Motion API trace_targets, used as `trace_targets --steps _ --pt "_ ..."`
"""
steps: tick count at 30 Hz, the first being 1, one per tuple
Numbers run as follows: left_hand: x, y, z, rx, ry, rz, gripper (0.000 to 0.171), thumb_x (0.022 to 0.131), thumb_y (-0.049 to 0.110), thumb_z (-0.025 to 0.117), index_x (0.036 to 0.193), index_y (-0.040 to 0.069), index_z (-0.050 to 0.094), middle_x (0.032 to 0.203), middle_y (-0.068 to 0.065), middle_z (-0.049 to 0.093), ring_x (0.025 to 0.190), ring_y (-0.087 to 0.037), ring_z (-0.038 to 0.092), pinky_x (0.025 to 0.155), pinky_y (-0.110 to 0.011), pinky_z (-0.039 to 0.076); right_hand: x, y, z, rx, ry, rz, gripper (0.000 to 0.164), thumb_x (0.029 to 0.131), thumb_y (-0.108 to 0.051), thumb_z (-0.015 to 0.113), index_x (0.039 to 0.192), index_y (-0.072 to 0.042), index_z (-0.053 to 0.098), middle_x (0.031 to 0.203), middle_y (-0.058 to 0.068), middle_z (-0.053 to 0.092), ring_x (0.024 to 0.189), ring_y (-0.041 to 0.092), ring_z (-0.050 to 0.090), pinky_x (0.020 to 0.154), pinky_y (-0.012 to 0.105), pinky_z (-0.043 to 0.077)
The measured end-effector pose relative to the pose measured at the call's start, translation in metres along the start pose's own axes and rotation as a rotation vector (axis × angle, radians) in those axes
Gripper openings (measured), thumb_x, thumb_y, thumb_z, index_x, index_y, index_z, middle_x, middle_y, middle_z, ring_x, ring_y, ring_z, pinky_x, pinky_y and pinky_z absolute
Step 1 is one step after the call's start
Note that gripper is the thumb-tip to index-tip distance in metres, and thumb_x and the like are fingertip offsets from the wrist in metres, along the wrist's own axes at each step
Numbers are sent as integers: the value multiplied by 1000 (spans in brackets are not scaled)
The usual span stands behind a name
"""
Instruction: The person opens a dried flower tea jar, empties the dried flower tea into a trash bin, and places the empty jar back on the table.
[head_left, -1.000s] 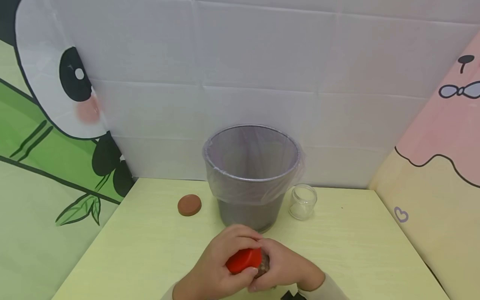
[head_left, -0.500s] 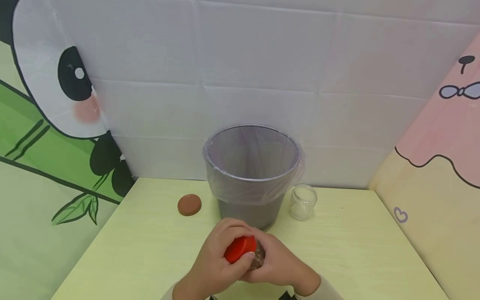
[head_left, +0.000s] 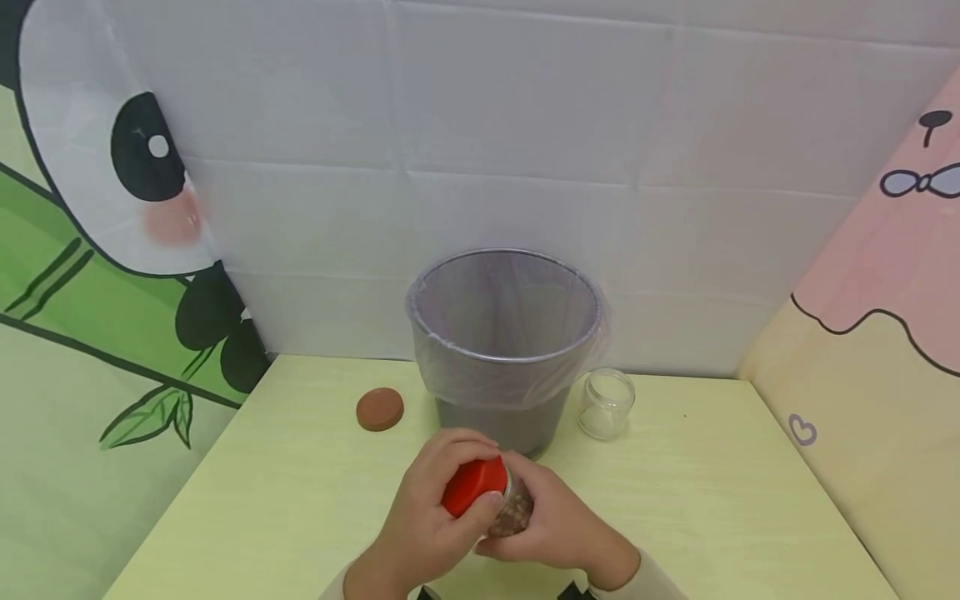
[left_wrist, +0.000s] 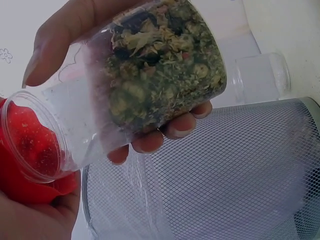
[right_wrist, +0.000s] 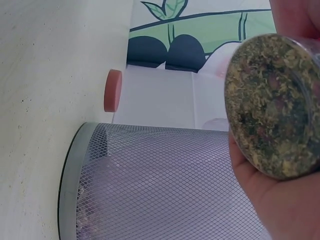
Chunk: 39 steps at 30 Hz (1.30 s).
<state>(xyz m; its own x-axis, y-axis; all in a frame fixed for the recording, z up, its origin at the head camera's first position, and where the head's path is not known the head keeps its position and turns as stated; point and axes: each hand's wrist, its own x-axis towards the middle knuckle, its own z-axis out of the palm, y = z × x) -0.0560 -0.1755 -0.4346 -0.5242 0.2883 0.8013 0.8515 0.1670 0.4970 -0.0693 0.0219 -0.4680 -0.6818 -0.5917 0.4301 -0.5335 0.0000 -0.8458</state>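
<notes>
In the head view my left hand [head_left: 427,532] grips a red lid [head_left: 474,483] from the left, thumb in front and fingers over the top. My right hand [head_left: 558,518] holds a clear jar [head_left: 515,510] from the right. The left wrist view shows dried flowers and leaves [left_wrist: 165,70] gathered toward the jar's base, with bare clear wall near the mouth. The jar lies tilted on its side, its clear rim [left_wrist: 35,137] showing in front of the red lid. The right wrist view shows the jar's filled base [right_wrist: 272,107].
A grey mesh bin [head_left: 495,421] with a clear liner stands just beyond my hands. A brown round lid [head_left: 379,409] lies to its left, and an empty glass jar [head_left: 606,404] stands to its right. Printed cloth walls [head_left: 525,108] border the table [head_left: 712,500].
Both hands have risen and moved slightly left and away from me with the lid and jar. More of the clear jar now shows beside the red lid.
</notes>
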Motion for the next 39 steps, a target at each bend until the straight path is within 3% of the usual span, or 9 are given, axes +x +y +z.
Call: trace_targets --steps 5,10,19,25,39 --pt "2 0 -4 9 19 -21 41 84 6 74 123 14 65 123 -5 63 109 -22 60 79 -36 58 -1 0 -2 74 14 -1 63 82 -6 86 137 -11 55 123 8 65 104 24 65 87 39 59" --pt "6 -3 -10 38 15 -34 40 85 7 75 123 15 65 123 -3 63 109 -21 60 79 -36 58 -2 1 -5 14 49 -51 67 79 -4 88 138 -9 54 126 9 64 107 24 64 88 37 58" --pt "10 -6 -21 62 -11 15 37 88 10 74 123 13 65 124 -5 64 109 -22 60 79 -35 58 -2 0 -8 -43 99 -74 65 77 -3 89 133 -8 55 123 11 63 107 27 63 93 35 55" --pt "10 -8 -28 72 -51 10 40 87 7 75 125 12 64 126 -5 63 111 -22 59 79 -36 59 -4 1 -10 -43 127 -75 62 78 -5 89 130 -8 56 120 14 64 106 25 63 93 34 54" --pt "17 -14 -50 193 -151 28 36 89 12 74 124 15 65 127 -2 63 113 -21 58 80 -36 59 -4 -1 -10 -19 133 -54 63 77 -3 88 131 -11 57 120 13 63 108 25 62 95 33 53"
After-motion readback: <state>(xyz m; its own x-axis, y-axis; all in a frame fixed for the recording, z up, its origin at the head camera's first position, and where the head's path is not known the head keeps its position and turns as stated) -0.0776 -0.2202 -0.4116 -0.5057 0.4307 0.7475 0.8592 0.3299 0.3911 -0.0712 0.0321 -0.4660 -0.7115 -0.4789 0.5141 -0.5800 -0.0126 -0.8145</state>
